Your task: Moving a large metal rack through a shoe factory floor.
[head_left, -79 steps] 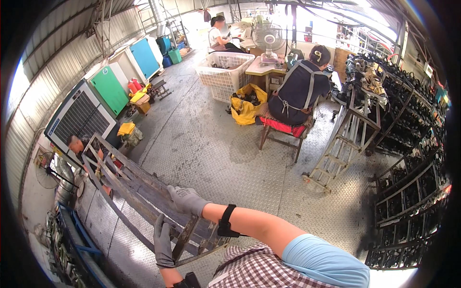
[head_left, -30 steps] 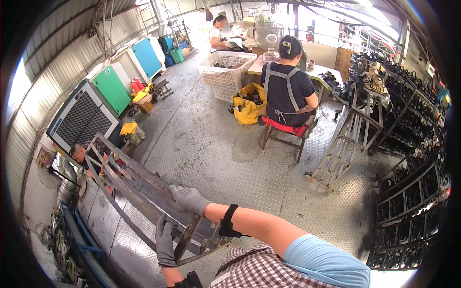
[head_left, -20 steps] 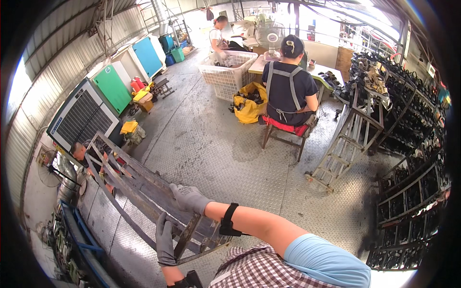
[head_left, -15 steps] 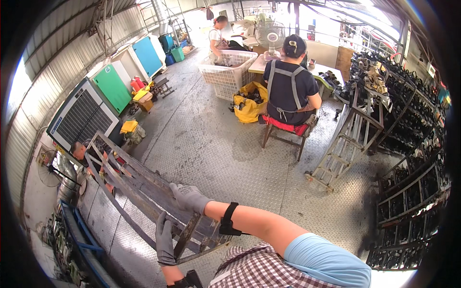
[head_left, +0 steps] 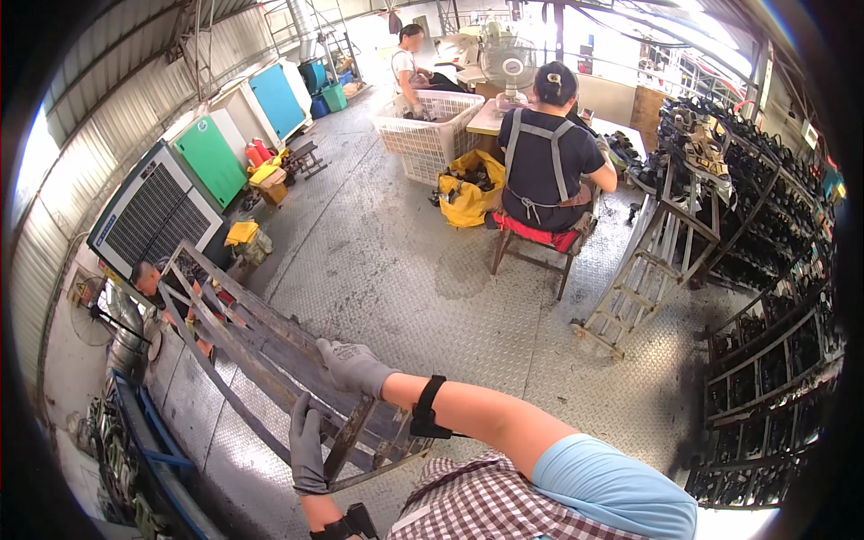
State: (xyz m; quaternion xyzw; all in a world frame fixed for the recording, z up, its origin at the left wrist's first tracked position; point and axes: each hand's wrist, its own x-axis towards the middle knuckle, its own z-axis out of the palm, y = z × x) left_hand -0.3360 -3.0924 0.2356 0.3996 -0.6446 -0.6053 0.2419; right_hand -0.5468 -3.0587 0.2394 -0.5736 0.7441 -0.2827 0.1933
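Note:
A long, worn metal rack (head_left: pixel 256 373) slants from my body toward the far left, its rails dark and scuffed. My right hand (head_left: pixel 355 367), in a grey glove, is closed over its right-hand rail, the arm stretched across my front. Lower down, my left hand (head_left: pixel 309 450), also gloved in grey, grips the rack near its close end, beside a short crossbar (head_left: pixel 351 438). Parts of the fingers on both hands are hidden by the rails. At the rack's far end a person (head_left: pixel 148 281) bends low, partly behind the bars; whether that person's hands touch it I cannot tell.
A person (head_left: pixel 549 162) sits on a chair at a table ahead; another stands by a white crate (head_left: pixel 427 135). A yellow sack (head_left: pixel 472 193) lies near the chair. A metal trolley frame (head_left: pixel 643 270) and shoe-filled racks (head_left: pixel 765 360) line the right. A blue frame (head_left: pixel 157 441) is at left.
The seated person's right arm has shifted up and to the right over the table. My hands and the rack have hardly moved.

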